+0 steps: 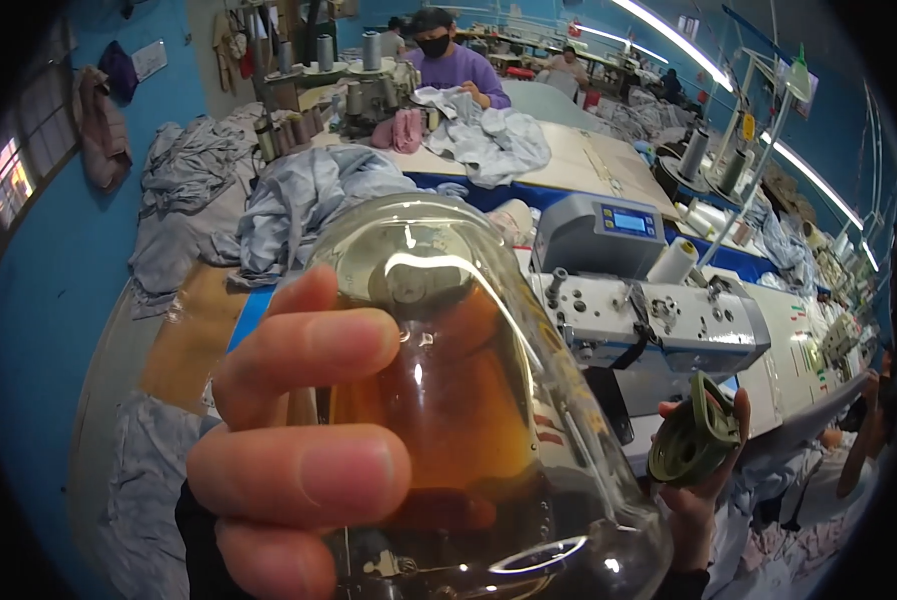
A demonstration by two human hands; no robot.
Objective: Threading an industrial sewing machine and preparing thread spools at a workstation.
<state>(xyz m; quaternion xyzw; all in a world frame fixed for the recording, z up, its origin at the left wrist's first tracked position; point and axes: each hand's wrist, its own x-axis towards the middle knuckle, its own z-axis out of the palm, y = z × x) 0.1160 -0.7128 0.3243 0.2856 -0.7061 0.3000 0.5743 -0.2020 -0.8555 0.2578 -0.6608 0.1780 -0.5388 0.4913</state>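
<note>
My left hand (299, 440) grips a clear glass bottle (489, 340) with amber liquid in it, raised very close to the camera with its base pointing away from me. The bottle fills the middle of the view and hides much of the table behind it. My right hand (704, 480) holds an olive-green bottle cap (694, 440) at the lower right, apart from the bottle.
A white industrial sewing machine (659, 320) with a grey control box (599, 235) stands behind the bottle. Grey fabric piles (299, 200) lie on the tables to the left. A person in a purple top (459, 65) works at a far table. Thread cones (694, 150) stand at right.
</note>
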